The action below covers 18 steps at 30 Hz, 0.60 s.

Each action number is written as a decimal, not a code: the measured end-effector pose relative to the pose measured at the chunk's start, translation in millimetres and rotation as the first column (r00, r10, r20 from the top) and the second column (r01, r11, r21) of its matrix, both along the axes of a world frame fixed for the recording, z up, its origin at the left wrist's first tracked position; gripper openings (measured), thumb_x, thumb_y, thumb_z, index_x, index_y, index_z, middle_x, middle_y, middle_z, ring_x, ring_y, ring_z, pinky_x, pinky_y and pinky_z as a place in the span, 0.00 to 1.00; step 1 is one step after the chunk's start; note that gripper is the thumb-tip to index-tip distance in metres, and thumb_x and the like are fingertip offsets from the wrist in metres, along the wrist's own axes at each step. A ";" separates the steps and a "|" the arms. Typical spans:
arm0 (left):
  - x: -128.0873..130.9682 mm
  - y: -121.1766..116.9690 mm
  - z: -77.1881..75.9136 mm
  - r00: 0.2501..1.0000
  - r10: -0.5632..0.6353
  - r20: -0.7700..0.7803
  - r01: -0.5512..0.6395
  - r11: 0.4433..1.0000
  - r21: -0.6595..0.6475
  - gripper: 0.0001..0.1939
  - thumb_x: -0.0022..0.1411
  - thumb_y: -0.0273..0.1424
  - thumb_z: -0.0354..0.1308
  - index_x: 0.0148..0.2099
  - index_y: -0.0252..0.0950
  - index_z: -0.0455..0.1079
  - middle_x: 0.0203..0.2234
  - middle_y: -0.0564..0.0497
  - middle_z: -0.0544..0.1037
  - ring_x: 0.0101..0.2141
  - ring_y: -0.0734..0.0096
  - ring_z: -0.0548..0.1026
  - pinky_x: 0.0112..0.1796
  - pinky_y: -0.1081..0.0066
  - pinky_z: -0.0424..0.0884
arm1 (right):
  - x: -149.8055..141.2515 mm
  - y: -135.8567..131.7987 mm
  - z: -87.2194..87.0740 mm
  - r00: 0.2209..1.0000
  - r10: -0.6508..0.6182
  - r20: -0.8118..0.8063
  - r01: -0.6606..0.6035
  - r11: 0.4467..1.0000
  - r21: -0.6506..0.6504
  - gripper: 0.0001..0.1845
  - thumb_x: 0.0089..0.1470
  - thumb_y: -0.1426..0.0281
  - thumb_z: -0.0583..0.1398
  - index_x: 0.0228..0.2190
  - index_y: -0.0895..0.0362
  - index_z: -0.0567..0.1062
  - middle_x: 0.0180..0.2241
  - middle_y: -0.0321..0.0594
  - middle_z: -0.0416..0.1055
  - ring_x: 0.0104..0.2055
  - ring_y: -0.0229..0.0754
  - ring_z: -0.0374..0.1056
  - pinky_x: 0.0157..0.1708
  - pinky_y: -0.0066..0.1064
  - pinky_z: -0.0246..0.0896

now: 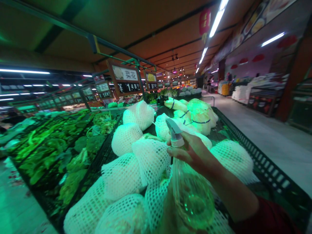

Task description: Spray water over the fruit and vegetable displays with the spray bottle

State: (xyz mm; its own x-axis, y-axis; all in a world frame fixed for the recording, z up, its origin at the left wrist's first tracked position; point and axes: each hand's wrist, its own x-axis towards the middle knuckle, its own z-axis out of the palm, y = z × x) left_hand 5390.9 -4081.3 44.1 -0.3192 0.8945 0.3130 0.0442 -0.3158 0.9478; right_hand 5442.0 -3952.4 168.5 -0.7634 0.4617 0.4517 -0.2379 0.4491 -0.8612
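My right hand is closed around the neck of a clear spray bottle with a grey trigger head. Pale yellowish liquid shows in the bottle's lower part. At the bottom of the view, my left hand is dim and blurred against the bottle's lower left side, its fingers mostly hidden. Under and around the bottle lie several pale vegetables in white foam nets, heaped in a dark bin. Beyond the trigger head sit pale, leafy heads of vegetable bound with dark blue bands.
Leafy greens fill the sections on the left. A price sign hangs above the display. The bin's slotted dark rim runs along the right, beside the aisle floor. White sacks are stacked across the aisle.
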 end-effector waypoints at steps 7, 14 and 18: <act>-6.0 4.1 4.6 0.998 -0.044 -0.042 0.046 0.998 0.046 0.17 0.66 0.34 0.59 0.56 0.37 0.69 0.51 0.44 0.76 0.46 0.63 0.77 0.44 0.57 0.78 | 0.0 0.4 0.4 1.000 0.013 -0.015 -0.013 1.000 0.010 0.13 0.46 0.66 0.66 0.34 0.58 0.74 0.30 0.35 0.72 0.33 0.42 0.67 0.32 0.32 0.60; -10.2 1.2 5.9 0.998 -0.045 -0.051 0.049 0.997 0.061 0.20 0.65 0.36 0.59 0.58 0.37 0.67 0.52 0.43 0.75 0.47 0.61 0.77 0.46 0.55 0.77 | -0.5 0.1 -0.5 1.000 0.019 -0.021 -0.019 1.000 -0.013 0.13 0.45 0.67 0.66 0.34 0.57 0.74 0.30 0.34 0.72 0.33 0.41 0.67 0.31 0.31 0.60; -9.6 1.0 6.5 0.998 -0.045 -0.047 0.048 0.997 0.058 0.21 0.65 0.36 0.59 0.58 0.37 0.67 0.52 0.43 0.75 0.47 0.61 0.77 0.46 0.55 0.77 | -1.1 -0.4 0.1 1.000 0.023 -0.015 -0.023 1.000 -0.021 0.14 0.45 0.67 0.66 0.35 0.58 0.74 0.30 0.34 0.72 0.33 0.41 0.67 0.31 0.30 0.60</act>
